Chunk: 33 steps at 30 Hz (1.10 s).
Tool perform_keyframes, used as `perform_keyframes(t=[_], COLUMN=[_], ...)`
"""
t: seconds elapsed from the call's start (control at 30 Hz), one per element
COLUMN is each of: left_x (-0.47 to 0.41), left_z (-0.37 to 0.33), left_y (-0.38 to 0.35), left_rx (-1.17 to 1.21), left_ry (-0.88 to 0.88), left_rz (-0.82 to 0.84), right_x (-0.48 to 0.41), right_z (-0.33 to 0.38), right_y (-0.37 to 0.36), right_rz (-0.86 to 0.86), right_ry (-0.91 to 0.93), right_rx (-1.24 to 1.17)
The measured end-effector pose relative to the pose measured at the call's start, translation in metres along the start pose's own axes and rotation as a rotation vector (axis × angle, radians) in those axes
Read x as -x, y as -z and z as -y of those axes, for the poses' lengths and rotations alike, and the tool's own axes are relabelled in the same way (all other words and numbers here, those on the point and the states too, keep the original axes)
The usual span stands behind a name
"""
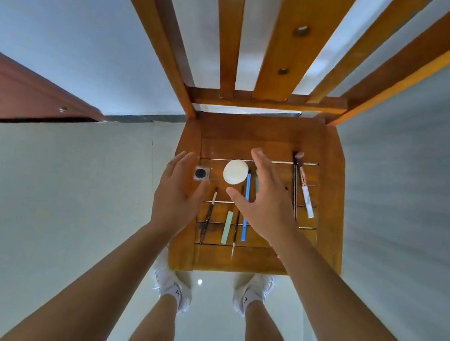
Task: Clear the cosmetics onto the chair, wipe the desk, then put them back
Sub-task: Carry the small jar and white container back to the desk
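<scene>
Both hands reach over the slatted seat of a wooden chair (pixel 329 202), where the cosmetics lie spread out. The left hand (pixel 179 190) is spread open, holding nothing, its fingertips beside a small clear square pot with a dark lid (pixel 202 173). The right hand (pixel 267 198) is also open and empty, above a round white powder puff (pixel 235 171) and a blue stick (pixel 245 210). A pale green stick (pixel 227 227), thin brushes and a white-handled makeup brush (pixel 306 194) rest on the slats
</scene>
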<state>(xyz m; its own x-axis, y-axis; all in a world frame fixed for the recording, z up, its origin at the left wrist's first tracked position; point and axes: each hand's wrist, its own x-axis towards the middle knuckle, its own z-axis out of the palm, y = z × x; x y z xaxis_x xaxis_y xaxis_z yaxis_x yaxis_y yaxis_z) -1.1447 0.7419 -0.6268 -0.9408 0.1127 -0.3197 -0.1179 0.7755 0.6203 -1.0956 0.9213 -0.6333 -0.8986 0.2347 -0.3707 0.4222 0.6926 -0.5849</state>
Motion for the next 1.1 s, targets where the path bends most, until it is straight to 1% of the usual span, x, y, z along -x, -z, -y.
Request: perform_keyframes(t=[0.13,0.23,0.3,0.43,0.53,0.67,0.8,0.97,1.1], left_x=[-0.011,-0.013,-0.016,-0.013,-0.006,0.007,0.033,0.07,0.104], left_z=[0.023,0.031,0.03,0.016,-0.006,-0.054,-0.119,-0.186,-0.215], left_y=[-0.021,-0.029,-0.029,-0.013,0.019,0.092,0.193,0.332,0.435], left_rx=[-0.003,-0.054,-0.042,0.006,0.092,0.214,0.308,0.34,0.33], left_ry=[-0.003,-0.04,-0.02,0.011,-0.016,-0.054,-0.14,-0.278,-0.386], left_rz=[0.022,-0.006,-0.023,-0.072,-0.147,-0.231,-0.3,-0.372,-0.494], right_x=[-0.012,-0.016,-0.018,-0.015,-0.007,0.013,0.041,0.075,0.104], right_z=[-0.011,-0.011,-0.009,0.008,0.035,0.089,0.165,0.277,0.356], right_y=[-0.03,-0.044,-0.048,-0.036,-0.004,0.066,0.146,0.237,0.289], right_rz=[-0.032,-0.06,-0.1,-0.151,-0.217,-0.256,-0.317,-0.395,-0.429], right_ry=[0.006,0.023,0.022,0.025,0.062,0.111,0.21,0.349,0.525], right_rx=[0.021,0.032,0.018,-0.035,-0.039,-0.069,-0.108,-0.22,-0.206])
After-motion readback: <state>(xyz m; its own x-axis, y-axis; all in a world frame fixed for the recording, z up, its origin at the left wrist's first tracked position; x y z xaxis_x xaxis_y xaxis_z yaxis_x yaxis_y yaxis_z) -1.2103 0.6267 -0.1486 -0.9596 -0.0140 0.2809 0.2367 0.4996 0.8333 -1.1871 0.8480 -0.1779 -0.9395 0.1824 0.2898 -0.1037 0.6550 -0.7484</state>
